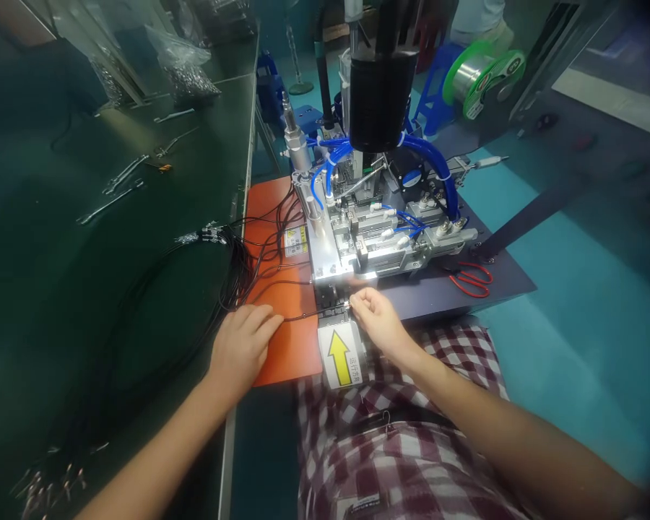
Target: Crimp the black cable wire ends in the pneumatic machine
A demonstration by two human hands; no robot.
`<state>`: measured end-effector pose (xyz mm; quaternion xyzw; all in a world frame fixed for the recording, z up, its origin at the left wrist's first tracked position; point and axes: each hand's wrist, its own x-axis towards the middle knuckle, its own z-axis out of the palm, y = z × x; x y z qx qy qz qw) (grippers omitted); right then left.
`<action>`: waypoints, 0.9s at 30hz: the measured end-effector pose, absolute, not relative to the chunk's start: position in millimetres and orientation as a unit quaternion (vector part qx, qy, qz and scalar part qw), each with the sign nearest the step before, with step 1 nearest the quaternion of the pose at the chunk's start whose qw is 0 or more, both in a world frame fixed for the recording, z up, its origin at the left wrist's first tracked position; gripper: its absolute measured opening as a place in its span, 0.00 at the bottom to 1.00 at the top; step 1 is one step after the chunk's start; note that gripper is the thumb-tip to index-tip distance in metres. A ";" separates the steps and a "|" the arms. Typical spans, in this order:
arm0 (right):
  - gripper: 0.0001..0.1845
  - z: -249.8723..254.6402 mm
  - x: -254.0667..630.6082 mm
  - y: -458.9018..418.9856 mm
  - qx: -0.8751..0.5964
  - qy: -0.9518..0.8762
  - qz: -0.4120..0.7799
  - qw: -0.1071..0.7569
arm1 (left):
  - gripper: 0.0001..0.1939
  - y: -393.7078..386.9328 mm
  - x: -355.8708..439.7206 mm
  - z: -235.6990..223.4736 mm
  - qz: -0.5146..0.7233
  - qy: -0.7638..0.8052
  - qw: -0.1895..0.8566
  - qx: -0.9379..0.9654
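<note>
A thin black cable (303, 315) runs across the orange mat (295, 354) between my two hands. My left hand (242, 339) rests over the mat's left edge with its fingers closed on the cable. At the front of the soldering machine (325, 249), my right hand (376, 318) pinches the cable's small metallic end (347, 304); its exact shape is partly hidden by the fingertips. Just below that end is a white plate with a yellow arrow (339, 357). More black cables (238, 271) lie bundled beyond my left hand, some reaching into the machine's side.
A dark green table (157, 310) fills the left, with metal tools (111, 202) and a bag of small parts (181, 68). Red-handled scissors (472, 280) lie right of the machine. A green solder spool (482, 78) and a black cylinder (382, 101) stand above it.
</note>
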<state>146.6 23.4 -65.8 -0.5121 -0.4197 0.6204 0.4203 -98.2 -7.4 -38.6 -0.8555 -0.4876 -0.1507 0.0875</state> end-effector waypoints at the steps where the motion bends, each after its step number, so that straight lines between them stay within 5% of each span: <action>1: 0.17 -66.0 147.4 23.8 -0.513 -0.421 0.619 0.420 | 0.17 -11.2 -94.8 -40.5 -0.147 -0.500 0.108 -0.847; 8: 0.24 -78.8 184.7 2.7 -0.552 -0.399 0.590 0.435 | 0.23 -40.6 -83.5 -48.8 -0.123 -0.554 0.165 -0.807; 14: 0.29 -97.4 218.8 -39.0 -0.603 -0.365 0.591 0.392 | 0.21 -19.4 -95.1 -48.7 -0.181 -0.538 0.106 -0.817; 27: 0.27 -116.1 217.6 -53.7 -0.603 -0.370 0.611 0.356 | 0.18 41.4 -96.3 -54.2 -0.208 -0.557 0.091 -0.799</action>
